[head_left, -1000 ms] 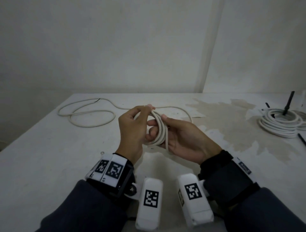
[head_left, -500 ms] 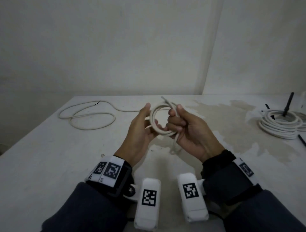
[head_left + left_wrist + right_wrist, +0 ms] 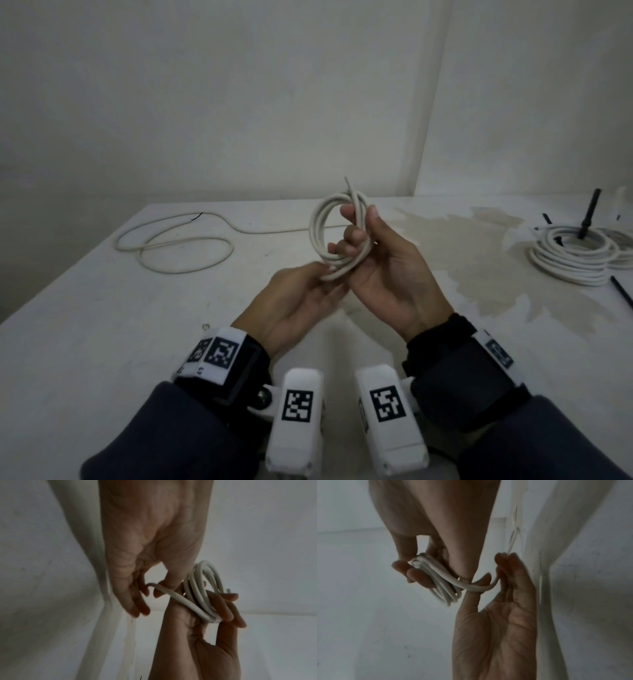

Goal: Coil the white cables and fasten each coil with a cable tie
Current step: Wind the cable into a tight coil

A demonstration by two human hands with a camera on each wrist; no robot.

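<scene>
Table (image 3: 102, 342), coil (image 3: 317, 233) in right hand (image 3: 387, 281)

Coil (image 3: 337, 233): we have lifted it higher over the table (image 3: 102, 325); a second ago it sat low between both palms, now it stands upright.
Right hand (image 3: 383, 270): our fingers now curl through the coil and carry it alone.
Left hand (image 3: 294, 305): we dropped below the coil and now pinch only its loose tail (image 3: 169, 593).
</scene>
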